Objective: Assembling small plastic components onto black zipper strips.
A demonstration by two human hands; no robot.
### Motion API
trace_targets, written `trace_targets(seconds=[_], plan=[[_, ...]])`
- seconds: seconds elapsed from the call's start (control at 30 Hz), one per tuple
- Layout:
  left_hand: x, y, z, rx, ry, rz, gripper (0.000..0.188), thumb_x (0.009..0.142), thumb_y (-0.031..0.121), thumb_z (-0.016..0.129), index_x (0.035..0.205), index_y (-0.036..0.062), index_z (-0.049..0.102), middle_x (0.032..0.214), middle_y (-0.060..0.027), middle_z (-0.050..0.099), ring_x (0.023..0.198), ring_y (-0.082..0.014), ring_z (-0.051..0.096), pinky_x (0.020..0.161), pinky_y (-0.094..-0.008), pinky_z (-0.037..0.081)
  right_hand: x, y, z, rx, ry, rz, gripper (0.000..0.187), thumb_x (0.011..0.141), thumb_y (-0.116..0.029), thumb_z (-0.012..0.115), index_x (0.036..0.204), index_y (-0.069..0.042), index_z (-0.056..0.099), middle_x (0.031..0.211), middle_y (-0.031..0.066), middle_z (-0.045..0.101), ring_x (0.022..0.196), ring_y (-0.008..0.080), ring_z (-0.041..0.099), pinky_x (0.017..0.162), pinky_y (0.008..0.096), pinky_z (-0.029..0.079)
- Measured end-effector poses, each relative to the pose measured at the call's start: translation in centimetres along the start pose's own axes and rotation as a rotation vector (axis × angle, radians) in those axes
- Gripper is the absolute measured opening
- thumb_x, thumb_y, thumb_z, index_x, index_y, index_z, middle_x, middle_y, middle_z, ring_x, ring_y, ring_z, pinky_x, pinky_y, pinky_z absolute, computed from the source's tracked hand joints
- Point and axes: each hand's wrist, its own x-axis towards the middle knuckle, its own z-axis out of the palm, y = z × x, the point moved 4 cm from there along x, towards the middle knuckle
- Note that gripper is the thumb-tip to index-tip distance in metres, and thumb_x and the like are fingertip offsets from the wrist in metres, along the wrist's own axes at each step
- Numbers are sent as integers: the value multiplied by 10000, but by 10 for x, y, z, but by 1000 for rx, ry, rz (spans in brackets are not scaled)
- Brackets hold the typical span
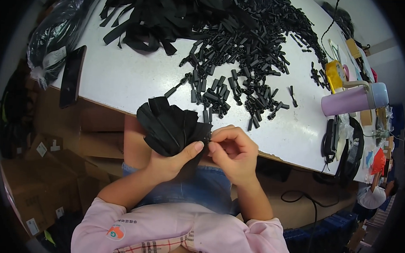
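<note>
A fanned bundle of black zipper tapes (166,127) is held over my lap, just off the near table edge. My left hand (171,165) is closed around its lower part, thumb laid along the top. Close against the bundle's right end, my right hand (236,155) pinches thumb and forefinger together; whatever is between those fingertips is too small to make out. Beyond my hands, a large heap of black zipper sliders with long pulls (255,56) spreads over the white table (119,75). More black tapes (155,16) lie piled at the far left of it.
A dark phone (72,75) overhangs the table's left edge beside a clear plastic bag (57,34) of black material. To the right stand a lilac bottle (348,100) and a yellow object (335,75). Cardboard boxes (50,187) sit lower left. Another person (375,196) is far right.
</note>
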Motion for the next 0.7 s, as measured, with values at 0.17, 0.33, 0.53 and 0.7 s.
trace_targets(seconds=[0.17,0.33,0.53,0.7], plan=[[-2,5,-1,106,-14,59,166,773,61,567,915,24,490,845,-3,481,765,-72,458,653,-203,394,0,-9,-5,-47,-32,18,128,703,109,530,821,60,524,806,95,518,669,95,513,586,187,446],[-1,2,0,111,-70,38,164,773,61,566,918,27,499,823,1,491,746,-78,461,643,-206,392,4,-15,-4,-145,-90,-33,131,685,119,532,803,67,552,808,102,524,686,102,525,600,180,448],[1,1,0,112,-44,115,162,751,39,578,904,22,526,832,-16,533,748,-80,492,647,-211,412,6,-17,-4,-163,-126,-43,157,673,115,542,815,58,572,807,103,529,665,109,528,596,185,443],[1,3,1,132,-18,113,152,748,30,577,894,21,535,829,-23,542,759,-84,501,655,-217,417,9,-20,-1,-373,-145,-230,149,678,88,561,816,38,575,792,87,529,600,101,532,524,186,431]])
